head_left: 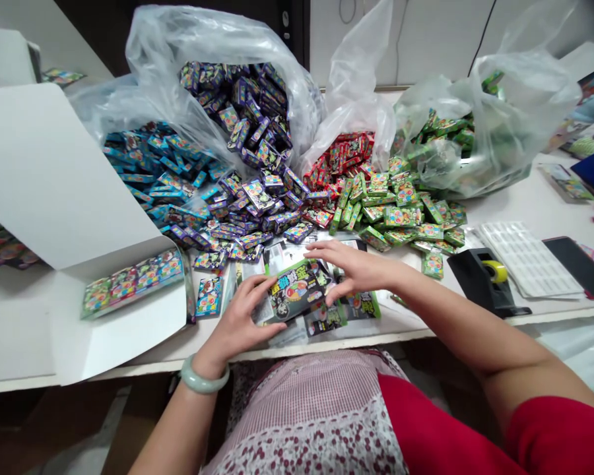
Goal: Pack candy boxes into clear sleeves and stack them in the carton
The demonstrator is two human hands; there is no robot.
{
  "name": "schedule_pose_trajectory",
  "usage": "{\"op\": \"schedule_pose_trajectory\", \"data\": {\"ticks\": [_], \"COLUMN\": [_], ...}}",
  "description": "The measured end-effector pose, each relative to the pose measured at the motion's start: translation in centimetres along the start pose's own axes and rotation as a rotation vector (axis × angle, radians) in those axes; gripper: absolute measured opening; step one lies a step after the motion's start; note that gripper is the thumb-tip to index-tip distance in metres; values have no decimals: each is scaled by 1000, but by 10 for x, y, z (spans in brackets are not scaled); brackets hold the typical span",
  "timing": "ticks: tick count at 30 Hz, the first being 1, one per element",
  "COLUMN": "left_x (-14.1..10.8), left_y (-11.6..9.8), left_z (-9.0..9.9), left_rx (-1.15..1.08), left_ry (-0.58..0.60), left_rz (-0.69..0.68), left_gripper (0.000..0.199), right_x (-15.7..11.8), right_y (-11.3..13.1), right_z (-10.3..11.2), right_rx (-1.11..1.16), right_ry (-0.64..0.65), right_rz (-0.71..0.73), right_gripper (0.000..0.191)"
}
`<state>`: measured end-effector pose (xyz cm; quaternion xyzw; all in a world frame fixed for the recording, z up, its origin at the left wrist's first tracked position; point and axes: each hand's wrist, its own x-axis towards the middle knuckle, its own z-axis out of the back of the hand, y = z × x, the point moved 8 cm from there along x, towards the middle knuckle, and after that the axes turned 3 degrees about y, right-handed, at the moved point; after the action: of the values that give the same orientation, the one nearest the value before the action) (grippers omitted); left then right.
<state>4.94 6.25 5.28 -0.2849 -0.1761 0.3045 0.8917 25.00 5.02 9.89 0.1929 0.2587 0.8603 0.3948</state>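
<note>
A black printed packet point(294, 291) with colourful lettering and a green edge lies in front of me near the table's front edge. My left hand point(245, 313) grips its left end, thumb below and fingers above. Over the right end, my right hand point(349, 264) is open, its fingers apart and its thumb close to the packet; whether it touches is unclear. More flat printed packets point(361, 305) lie beneath and to the right. A single small blue box point(208, 297) rests left of my left hand.
Behind my hands are heaps of purple boxes point(257, 194), blue boxes point(168, 165), red boxes point(344, 155) and green boxes point(400, 214), spilling from plastic bags point(218, 33). An open white carton point(64, 178) holding a row of boxes stands left. A tape dispenser point(482, 280) stands right.
</note>
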Motion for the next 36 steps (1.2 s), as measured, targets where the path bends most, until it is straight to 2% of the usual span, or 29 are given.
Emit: {"op": "schedule_pose_trajectory", "data": {"ticks": [3, 5, 8, 11, 13, 16, 19, 23, 25, 27, 29, 31, 34, 36], "left_x": [-1, 0, 2, -5, -14, -31, -52, -84, -97, -105, -110, -113, -115, -113], "left_y": [1, -2, -6, -5, -3, 3, 16, 37, 46, 50, 53, 55, 56, 55], "left_z": [5, 7, 6, 13, 22, 32, 35, 34, 34, 36, 37, 38, 42, 43], "left_rx": [41, 65, 82, 90, 70, -50, -228, -351, -382, -396, -393, -396, -430, -440], "left_ry": [-74, -114, -128, -171, -223, -307, -402, -488, -514, -520, -514, -523, -557, -559], "left_rz": [33, 24, 13, 45, 80, 122, 171, 245, 266, 275, 285, 295, 286, 267], "left_gripper": [76, 78, 81, 82, 81, 79, 79, 82, 84, 85, 84, 84, 82, 80], "right_x": [-8, -9, -7, -4, 10, 73, 167, 286, 327, 352, 365, 368, 350, 323], "right_y": [-2, 3, 10, -2, -14, -17, -6, 2, 1, -1, -4, -7, -13, -21], "right_z": [6, 3, -3, 12, 20, 20, 11, -25, -44, -62, -75, -78, -62, -44], "right_rx": [46, 67, 78, 153, 228, 283, 183, -101, -145, -148, -130, -87, 13, 81], "right_ry": [-100, -106, -104, -320, -433, -404, -297, -84, -59, -63, -65, -80, -140, -161], "right_rz": [-91, -116, -118, -227, -278, -213, -117, -159, -199, -240, -275, -291, -317, -349], "right_gripper": [55, 36, 29, 22, 18, 16, 17, 17, 21, 25, 25, 23, 23, 27]}}
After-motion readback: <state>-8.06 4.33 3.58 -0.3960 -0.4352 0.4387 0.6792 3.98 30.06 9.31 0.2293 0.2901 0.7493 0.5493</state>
